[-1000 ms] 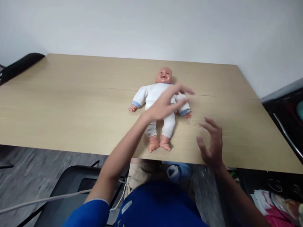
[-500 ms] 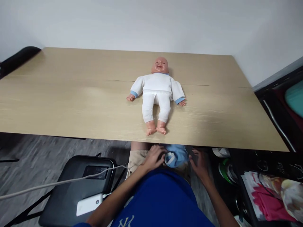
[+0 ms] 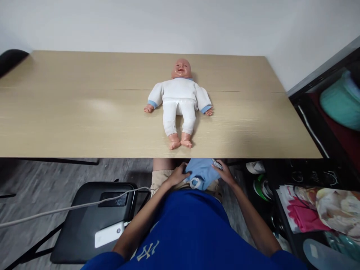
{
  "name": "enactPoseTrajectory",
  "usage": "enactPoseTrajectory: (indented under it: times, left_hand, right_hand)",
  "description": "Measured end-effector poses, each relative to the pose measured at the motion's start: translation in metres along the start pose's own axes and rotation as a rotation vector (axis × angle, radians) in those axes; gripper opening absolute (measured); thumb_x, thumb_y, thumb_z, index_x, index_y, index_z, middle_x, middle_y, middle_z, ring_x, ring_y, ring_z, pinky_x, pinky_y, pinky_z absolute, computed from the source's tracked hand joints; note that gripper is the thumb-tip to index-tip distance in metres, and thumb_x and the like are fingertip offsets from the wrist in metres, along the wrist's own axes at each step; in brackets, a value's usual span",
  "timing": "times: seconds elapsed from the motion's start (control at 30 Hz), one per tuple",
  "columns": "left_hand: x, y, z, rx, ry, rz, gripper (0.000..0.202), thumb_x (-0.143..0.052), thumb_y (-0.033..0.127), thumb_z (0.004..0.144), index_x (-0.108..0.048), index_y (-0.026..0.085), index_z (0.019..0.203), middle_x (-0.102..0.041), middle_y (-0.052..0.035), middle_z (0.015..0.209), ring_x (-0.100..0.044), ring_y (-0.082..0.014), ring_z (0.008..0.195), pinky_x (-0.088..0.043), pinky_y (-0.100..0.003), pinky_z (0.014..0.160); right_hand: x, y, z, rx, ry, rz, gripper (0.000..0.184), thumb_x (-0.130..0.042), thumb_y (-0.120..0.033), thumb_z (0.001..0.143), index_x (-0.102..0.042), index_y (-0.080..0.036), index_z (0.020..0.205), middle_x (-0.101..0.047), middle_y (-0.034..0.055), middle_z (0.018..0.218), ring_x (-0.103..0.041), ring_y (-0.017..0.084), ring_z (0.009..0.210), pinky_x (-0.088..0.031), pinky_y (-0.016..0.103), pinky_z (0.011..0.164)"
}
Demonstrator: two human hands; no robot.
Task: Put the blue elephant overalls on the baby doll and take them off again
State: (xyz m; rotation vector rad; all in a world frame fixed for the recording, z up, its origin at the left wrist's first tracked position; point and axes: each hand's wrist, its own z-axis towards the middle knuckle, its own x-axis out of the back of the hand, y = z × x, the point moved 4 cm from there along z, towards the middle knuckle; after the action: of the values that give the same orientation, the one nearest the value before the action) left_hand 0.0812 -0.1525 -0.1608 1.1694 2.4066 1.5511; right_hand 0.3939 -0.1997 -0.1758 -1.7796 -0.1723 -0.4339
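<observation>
On my lap, just below the table's front edge, is a light-blue cloth garment (image 3: 204, 170) with a white ring-shaped trim near its lower left. My left hand (image 3: 179, 175) grips its left side with thumb and fingers. At the upper right corner my right hand (image 3: 225, 173) pinches the cloth. Folds conceal the garment's exact kind. A baby doll (image 3: 180, 90) in a white top with blue cuffs and white trousers lies face up on the table, arms spread, feet towards me. Neither hand touches it.
The wooden table (image 3: 98, 123) spans the view before a white wall. At lower left, a black folding chair (image 3: 81, 213) carries a white power bank (image 3: 109, 234) and a phone, with a cable crossing. To the right stands a dark shelf holding a teal container (image 3: 341, 101) and pink cloth (image 3: 306, 215).
My right hand has come in and taken hold of the garment, which is now spread between both hands. The view has shifted, so the table and doll appear slightly higher and further left.
</observation>
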Motion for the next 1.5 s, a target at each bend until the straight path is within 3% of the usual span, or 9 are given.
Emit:
enactPoseTrajectory:
  times: [0.2,0.37,0.5,0.7,0.87,1.03,1.2,1.3,1.5]
  left_hand:
    - [0.046,0.014,-0.062,0.064,0.027,0.259,0.048,-0.093,0.029,0.090,-0.076,0.021,0.135,-0.079,-0.0271,0.161,-0.068,-0.0545,0.164,-0.050,-0.070,0.142]
    - [0.087,0.081,-0.112,-0.309,0.040,0.074,0.072,-0.096,0.060,0.102,-0.068,0.028,0.160,-0.074,-0.0169,0.173,-0.068,-0.0460,0.166,-0.052,-0.066,0.144]
    - [0.106,0.107,-0.131,-0.392,0.133,-0.057,0.092,-0.105,0.066,0.096,-0.056,0.032,0.166,-0.076,-0.0146,0.162,-0.078,-0.0420,0.150,-0.063,-0.066,0.134]
    - [0.144,0.146,-0.128,-0.791,0.572,-0.013,0.108,-0.114,0.070,0.082,-0.052,0.038,0.164,-0.063,-0.0150,0.169,-0.070,-0.0405,0.158,-0.066,-0.061,0.129]
    - [0.186,0.200,-0.089,-0.803,0.248,-0.074,0.080,-0.097,0.064,0.106,-0.062,0.032,0.170,-0.085,-0.0119,0.144,-0.083,-0.0288,0.128,-0.069,-0.047,0.118]
    - [0.223,0.248,-0.057,-0.883,-0.090,0.092,0.038,-0.095,0.061,0.109,-0.090,0.025,0.119,-0.086,-0.0054,0.104,-0.078,-0.0216,0.097,-0.065,-0.034,0.090]
    - [0.251,0.302,-0.051,-1.106,-0.008,0.246,0.042,-0.092,0.071,0.107,-0.088,0.031,0.100,-0.087,-0.0087,0.115,-0.079,-0.0288,0.113,-0.067,-0.049,0.113]
    - [0.260,0.327,-0.049,-1.080,-0.024,0.320,0.051,-0.085,0.082,0.109,-0.088,0.031,0.104,-0.088,-0.0101,0.122,-0.081,-0.0337,0.125,-0.067,-0.055,0.121]
    - [0.282,0.349,-0.035,-1.016,-0.017,0.271,0.063,-0.075,0.088,0.113,-0.082,0.026,0.124,-0.079,-0.0059,0.100,-0.086,-0.0312,0.109,-0.075,-0.049,0.108]
  right_hand:
    - [-0.016,-0.078,-0.036,0.431,-0.245,-0.109,0.018,-0.087,-0.035,0.103,-0.090,-0.025,0.117,-0.085,0.0112,0.122,-0.085,0.030,0.115,-0.072,0.046,0.107]
    - [-0.023,-0.169,-0.064,0.905,-0.280,-0.273,0.055,-0.067,0.005,0.101,-0.090,-0.033,0.134,-0.082,0.0085,0.133,-0.086,0.026,0.132,-0.076,0.045,0.116]
    - [-0.013,-0.218,-0.068,1.036,-0.137,-0.243,0.052,-0.074,0.002,0.105,-0.089,-0.036,0.137,-0.083,0.0068,0.135,-0.089,0.026,0.126,-0.080,0.042,0.111]
    - [0.000,-0.270,-0.057,1.149,0.043,-0.207,0.053,-0.084,0.001,0.102,-0.090,-0.037,0.138,-0.081,0.0072,0.135,-0.089,0.028,0.125,-0.083,0.045,0.110]
    - [0.005,-0.313,-0.032,1.200,0.111,-0.232,0.055,-0.087,0.001,0.102,-0.089,-0.039,0.141,-0.078,0.0071,0.136,-0.086,0.029,0.126,-0.084,0.047,0.112]
    - [0.016,-0.341,-0.008,1.143,0.157,-0.292,0.050,-0.094,-0.011,0.102,-0.084,-0.042,0.140,-0.072,0.0090,0.151,-0.080,0.037,0.143,-0.078,0.064,0.123]
    - [0.035,-0.365,0.037,0.956,-0.035,-0.406,0.082,-0.112,-0.058,0.091,-0.072,-0.041,0.161,-0.063,0.0116,0.180,-0.059,0.051,0.173,-0.061,0.083,0.139]
    - [0.049,-0.384,0.076,1.021,-0.285,-0.364,0.097,-0.110,-0.071,0.090,-0.068,-0.035,0.169,-0.078,0.0098,0.157,-0.078,0.041,0.151,-0.066,0.069,0.137]
    - [0.059,-0.419,0.134,1.143,-0.685,-0.157,0.039,-0.098,-0.061,0.107,-0.087,-0.028,0.121,-0.085,0.0004,0.124,-0.084,0.021,0.112,-0.076,0.040,0.102]
